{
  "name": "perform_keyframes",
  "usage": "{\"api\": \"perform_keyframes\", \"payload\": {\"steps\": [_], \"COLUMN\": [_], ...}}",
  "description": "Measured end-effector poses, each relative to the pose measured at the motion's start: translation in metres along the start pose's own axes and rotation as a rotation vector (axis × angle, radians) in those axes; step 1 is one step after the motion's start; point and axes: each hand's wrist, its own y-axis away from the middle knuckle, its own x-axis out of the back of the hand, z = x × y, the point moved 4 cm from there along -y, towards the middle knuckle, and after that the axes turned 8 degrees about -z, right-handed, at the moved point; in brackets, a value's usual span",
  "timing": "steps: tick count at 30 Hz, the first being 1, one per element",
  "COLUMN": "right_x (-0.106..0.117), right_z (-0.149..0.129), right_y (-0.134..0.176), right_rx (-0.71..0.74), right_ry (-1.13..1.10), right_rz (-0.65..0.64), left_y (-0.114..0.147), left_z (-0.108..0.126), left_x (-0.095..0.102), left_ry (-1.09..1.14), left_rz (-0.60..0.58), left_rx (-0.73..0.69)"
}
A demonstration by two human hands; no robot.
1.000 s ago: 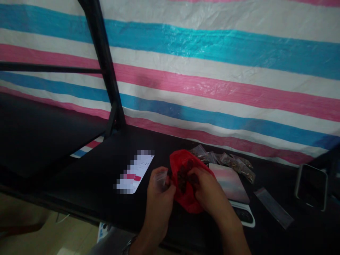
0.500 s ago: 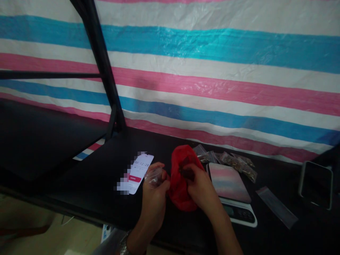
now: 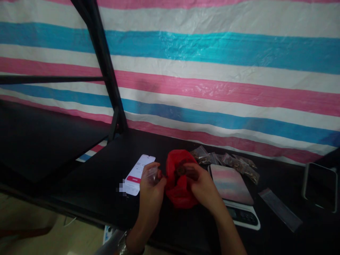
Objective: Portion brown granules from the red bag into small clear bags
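Head view shows left hand closed round clear bag, right hand at mouth of red bag, grip unclear — scale at red bag's three o'clock.

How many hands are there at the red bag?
2: the left hand, holding a clear plastic bag beside the left edge of the red bag, and the right hand, with fingers at the red bag's opening. No other hand is visible.
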Motion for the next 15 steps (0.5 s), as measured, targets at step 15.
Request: {"api": "perform_keyframes", "payload": {"steps": [15], "right_x": [0.014], "right_z": [-0.067], "right_y": [0.028], "right_rx": [0.115], "right_ry": [-0.119], "right_rz": [-0.078], "left_y": [0.012], "left_z": [0.008], "left_x": [0.005], "left_ry": [-0.506], "left_rz": [-0.4], "left_rx": [-0.193]}}
